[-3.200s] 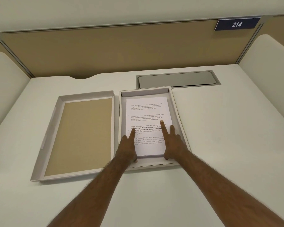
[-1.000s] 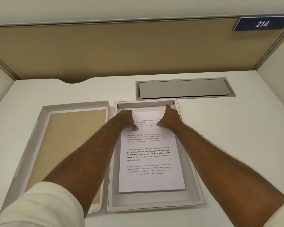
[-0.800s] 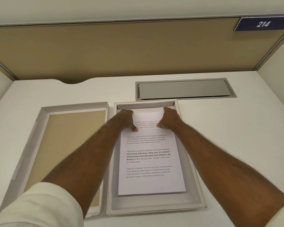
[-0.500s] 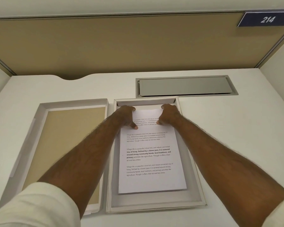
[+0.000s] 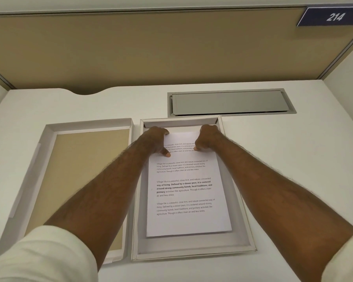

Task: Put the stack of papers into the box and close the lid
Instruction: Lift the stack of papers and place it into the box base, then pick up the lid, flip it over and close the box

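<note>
A stack of white printed papers (image 5: 186, 196) lies flat inside the shallow grey-white box (image 5: 247, 224) in the middle of the desk. My left hand (image 5: 156, 140) grips the stack's far left corner, thumb on top and fingers curled over the far edge. My right hand (image 5: 208, 138) holds the far right corner the same way. The box's lid (image 5: 80, 176) lies upside down to the left of the box, its tan inside facing up.
A grey metal cable hatch (image 5: 230, 102) is set into the white desk (image 5: 293, 159) just behind the box. A tan partition (image 5: 151, 47) with a blue "214" sign (image 5: 332, 16) closes the back. White side panels stand left and right.
Both hands moved from the stack's near end to its far corners. Over the last second they crept slightly further toward the box's far wall; the stack stays in the box.
</note>
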